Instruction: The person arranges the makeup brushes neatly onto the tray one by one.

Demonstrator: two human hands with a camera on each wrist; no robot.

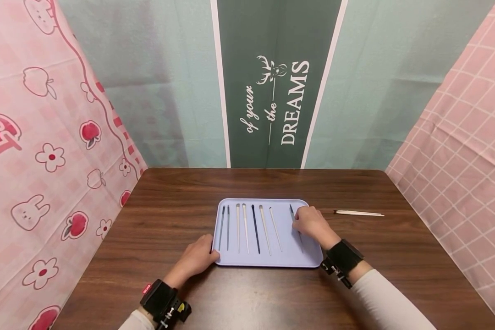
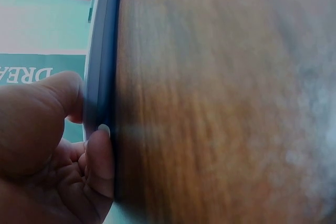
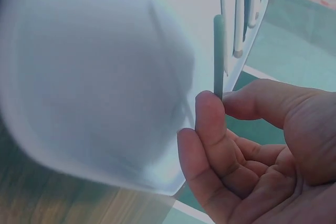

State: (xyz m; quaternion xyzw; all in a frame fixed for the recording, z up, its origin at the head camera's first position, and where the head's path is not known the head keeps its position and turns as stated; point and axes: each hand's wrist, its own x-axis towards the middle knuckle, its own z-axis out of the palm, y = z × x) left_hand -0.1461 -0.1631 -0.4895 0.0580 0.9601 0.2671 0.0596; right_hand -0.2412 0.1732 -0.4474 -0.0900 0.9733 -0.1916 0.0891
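A lilac tray (image 1: 268, 262) lies on the wooden table. My left hand (image 1: 196, 256) grips its near left corner, thumb on the rim; the left wrist view shows the tray's edge (image 2: 102, 51) between thumb and fingers. Over the tray's right side, my right hand (image 1: 312, 223) pinches a thin grey-green paintbrush (image 3: 218, 56) between thumb and fingertips, its shadow falling on the tray. Further left in the tray, several brushes lie side by side: slim grey-green ones (image 1: 228, 229), pale-handled ones (image 1: 238, 224) and a dark one (image 1: 255, 229), all roughly upright in the head view.
Right of the tray, pale-handled brushes (image 1: 359, 212) lie close together on the brown table (image 1: 181, 192). A green printed curtain (image 1: 280, 156) hangs behind the table, with pink patterned cloths (image 1: 458, 137) at both sides.
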